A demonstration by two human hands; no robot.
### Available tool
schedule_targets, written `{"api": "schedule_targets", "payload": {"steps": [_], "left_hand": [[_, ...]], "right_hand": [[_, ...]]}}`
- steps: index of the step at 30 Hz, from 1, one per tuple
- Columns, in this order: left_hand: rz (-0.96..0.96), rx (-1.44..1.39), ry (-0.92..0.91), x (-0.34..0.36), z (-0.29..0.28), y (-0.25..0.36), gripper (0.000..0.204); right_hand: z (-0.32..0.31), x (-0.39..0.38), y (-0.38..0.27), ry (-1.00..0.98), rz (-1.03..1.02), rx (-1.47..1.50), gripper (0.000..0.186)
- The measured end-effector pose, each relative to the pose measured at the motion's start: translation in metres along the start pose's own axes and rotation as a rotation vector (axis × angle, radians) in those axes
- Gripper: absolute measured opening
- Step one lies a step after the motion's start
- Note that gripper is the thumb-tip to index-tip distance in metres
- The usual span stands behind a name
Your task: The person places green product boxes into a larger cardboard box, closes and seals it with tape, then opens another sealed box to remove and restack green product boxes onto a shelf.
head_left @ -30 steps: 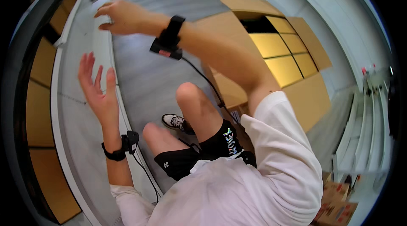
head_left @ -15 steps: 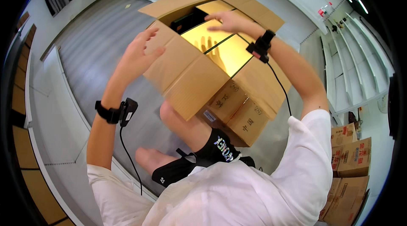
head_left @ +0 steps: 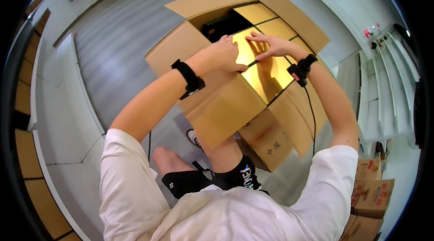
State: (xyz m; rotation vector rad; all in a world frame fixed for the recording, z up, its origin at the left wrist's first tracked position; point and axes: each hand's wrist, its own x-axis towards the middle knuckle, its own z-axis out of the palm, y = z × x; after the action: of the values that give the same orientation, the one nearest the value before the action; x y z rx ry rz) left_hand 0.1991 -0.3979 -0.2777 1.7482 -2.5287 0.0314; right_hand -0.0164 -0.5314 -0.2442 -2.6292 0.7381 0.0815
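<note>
Both hands now rest on the glossy yellow packs inside the open box (head_left: 226, 101); half a second ago they were only gripping its flaps, and a second ago they were up in the air by the white wall. The left hand (head_left: 224, 54) lies loosely curled, fingers bent onto the edge of one pack (head_left: 246, 53), holding nothing that I can see. The right hand (head_left: 270, 45) is spread flat and wide, palm down, pressing the neighbouring pack (head_left: 271, 76). As I judge it, the work has gone from opening the box to handling what lies in it.

The box is plain brown corrugated cardboard, matte, with all four flaps folded out; the near flap hangs down over the person's knees, and the box sits on the grey plank floor (head_left: 113, 46) in front of them. The packs are flat, rectangular and shiny, catching the light, set edge to edge in a grid with dark seams between. At the box's far left corner a gap (head_left: 217, 26) shows something dark. Black wristbands (head_left: 187, 78) sit on both wrists, a thin cable running from the right one. More printed cartons (head_left: 370, 196) are stacked at the right edge, under white shelving (head_left: 389, 101).
</note>
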Motion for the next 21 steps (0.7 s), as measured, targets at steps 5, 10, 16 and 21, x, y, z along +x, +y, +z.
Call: {"api": "schedule_targets", "payload": {"steps": [5,10,16,21], "left_hand": [[-0.050,0.051,-0.042,-0.002,-0.016,0.005,0.109],[-0.107,0.016,0.004,-0.006,-0.019,-0.007,0.100],[-0.247,0.007,0.084,-0.033,-0.031,-0.012,0.086],[-0.286,0.033,0.194,-0.045,-0.019,-0.007,0.104]], "right_hand": [[-0.005,0.013,-0.001,-0.034,-0.022,-0.009,0.089],[-0.011,0.025,-0.012,-0.051,-0.053,0.049,0.093],[-0.022,0.047,-0.030,-0.096,-0.175,-0.080,0.120],[-0.016,0.060,-0.051,-0.095,-0.356,-0.351,0.133]]}}
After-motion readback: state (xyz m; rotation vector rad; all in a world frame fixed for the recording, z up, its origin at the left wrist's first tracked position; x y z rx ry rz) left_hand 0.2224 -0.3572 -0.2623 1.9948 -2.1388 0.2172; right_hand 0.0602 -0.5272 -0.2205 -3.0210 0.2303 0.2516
